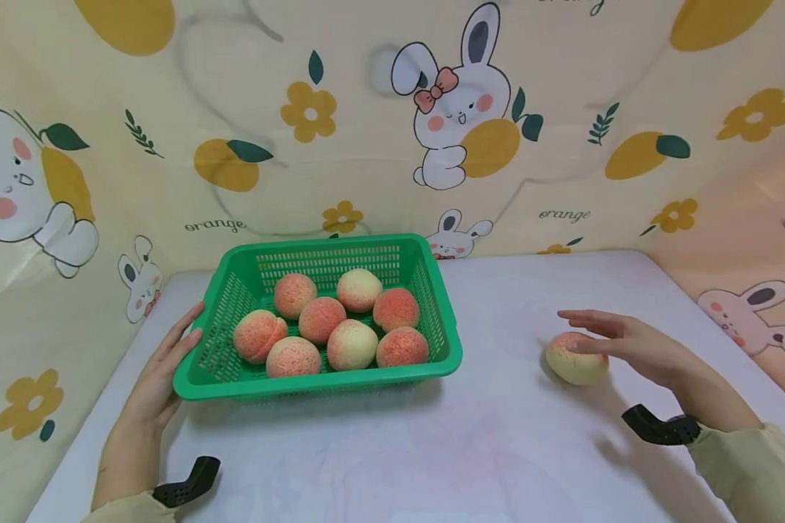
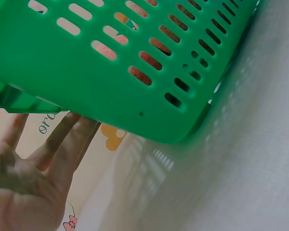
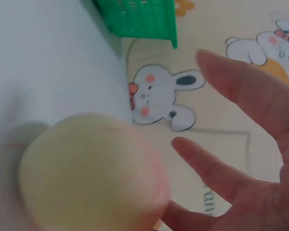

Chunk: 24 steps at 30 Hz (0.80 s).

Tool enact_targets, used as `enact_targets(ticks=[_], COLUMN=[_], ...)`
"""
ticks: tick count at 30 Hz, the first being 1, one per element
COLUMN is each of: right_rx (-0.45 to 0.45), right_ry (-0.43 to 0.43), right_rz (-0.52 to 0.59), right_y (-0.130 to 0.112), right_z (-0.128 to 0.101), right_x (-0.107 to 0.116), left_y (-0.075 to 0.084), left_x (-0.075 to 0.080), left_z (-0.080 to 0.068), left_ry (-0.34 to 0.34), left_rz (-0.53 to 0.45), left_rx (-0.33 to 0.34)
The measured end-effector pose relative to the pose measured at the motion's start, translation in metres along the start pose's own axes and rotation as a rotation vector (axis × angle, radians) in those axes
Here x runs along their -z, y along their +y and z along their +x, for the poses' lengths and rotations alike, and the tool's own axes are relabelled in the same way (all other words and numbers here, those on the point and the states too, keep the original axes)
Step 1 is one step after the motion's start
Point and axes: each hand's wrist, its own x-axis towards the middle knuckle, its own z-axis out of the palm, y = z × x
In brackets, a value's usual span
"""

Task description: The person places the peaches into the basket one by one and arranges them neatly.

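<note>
A green plastic basket [image 1: 320, 388] stands on the left half of the table with several peaches [image 1: 352, 345] inside, some pink, some pale yellow. My left hand [image 1: 150, 381] touches the basket's left rim with its fingers stretched out; in the left wrist view those fingers [image 2: 62, 137] lie against the basket wall [image 2: 111, 91]. On the right, a lone yellow and pink peach [image 1: 578, 367] rests on the table. My right hand [image 1: 641, 349] is over it with fingers extended. In the right wrist view the peach [image 3: 91, 178] sits beside the spread fingers, not gripped.
A white-covered table [image 1: 366, 457] carries everything. Behind it and along both sides hangs a cream cloth [image 1: 366, 174] printed with rabbits, flowers and oranges. The basket's far edge is close to the back cloth.
</note>
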Motion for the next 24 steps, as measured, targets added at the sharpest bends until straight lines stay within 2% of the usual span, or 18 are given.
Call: enact_targets(ticks=[3,7,14,19,24], right_rx=[-0.043,-0.102,-0.120,-0.079,0.022], right_ry=[-0.031,-0.065,-0.089,-0.094,-0.078], right_rz=[-0.012,0.050,0.154,0.247,0.432], right_y=[0.010,0.017,0.014,-0.012,-0.067], right_z=[-0.004,-0.002,0.016,0.042,0.068], right_x=[-0.002,-0.007,-0.022,-0.031,-0.036], left_y=[0.000,0.000,0.004,0.004,-0.001], left_x=[-0.001,0.000,-0.001,0.000,0.001], left_z=[0.001,0.000,0.003,0.003,-0.002], left_ry=[-0.002,0.010,0.003,0.024,0.030], left_rz=[0.003,0.005,0.030,0.046,0.065], left_rx=[0.011,0.011,0.018,0.034,0.037])
